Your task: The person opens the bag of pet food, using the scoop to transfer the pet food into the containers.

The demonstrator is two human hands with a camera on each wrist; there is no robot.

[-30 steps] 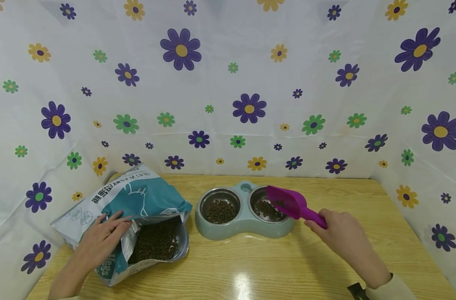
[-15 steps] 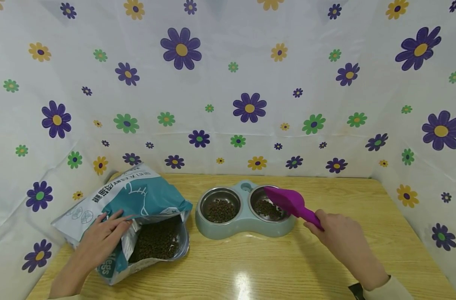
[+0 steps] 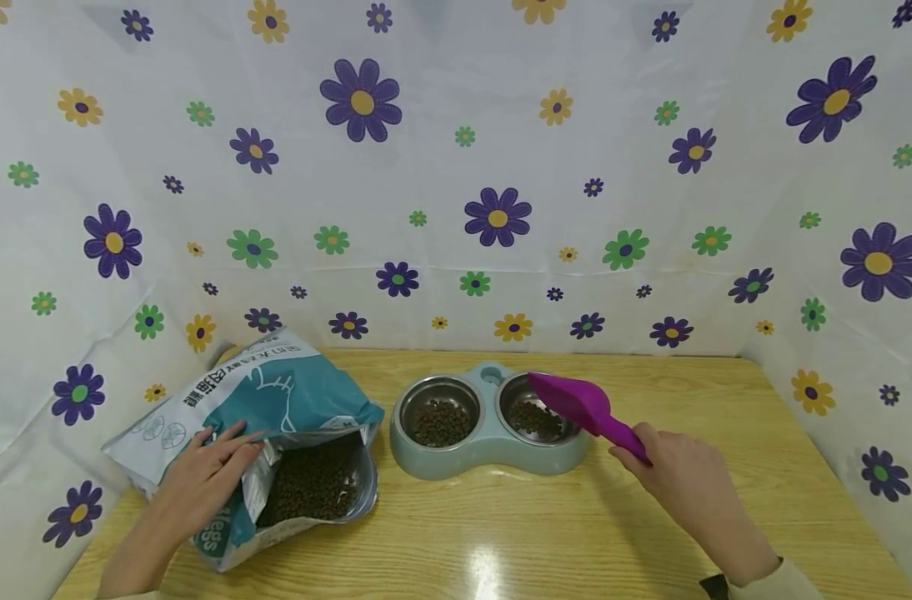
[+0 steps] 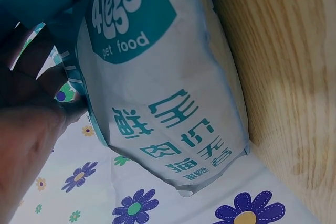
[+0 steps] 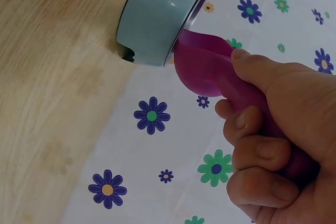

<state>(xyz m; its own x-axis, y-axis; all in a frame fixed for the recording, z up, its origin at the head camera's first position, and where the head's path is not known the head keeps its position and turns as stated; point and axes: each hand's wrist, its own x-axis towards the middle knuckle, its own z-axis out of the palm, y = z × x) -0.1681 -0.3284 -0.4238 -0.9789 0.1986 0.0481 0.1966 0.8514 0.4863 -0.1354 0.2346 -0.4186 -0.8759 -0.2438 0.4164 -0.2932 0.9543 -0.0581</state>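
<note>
My right hand (image 3: 689, 475) grips the handle of a purple scoop (image 3: 576, 402), fingers and thumb wrapped round it in the right wrist view. The scoop is tilted over the right steel bowl (image 3: 527, 423) of a pale blue-green double pet bowl (image 3: 493, 454), hiding part of that bowl. Brown kibble (image 3: 441, 423) lies in both bowls. At the left, a teal and white pet food bag (image 3: 306, 392) lies on its side, its mouth facing front right and showing kibble inside. My left hand (image 3: 201, 483) rests on the bag near the mouth, fingers extended.
A wooden table (image 3: 441, 533) bears the bag and the double bowl. White cloth (image 3: 441, 167) with printed flowers hangs behind the table and along both sides.
The scoop has tipped further over the right bowl, so that its hollow with kibble no longer shows. My right hand has shifted slightly left. The left hand and the bag stay put.
</note>
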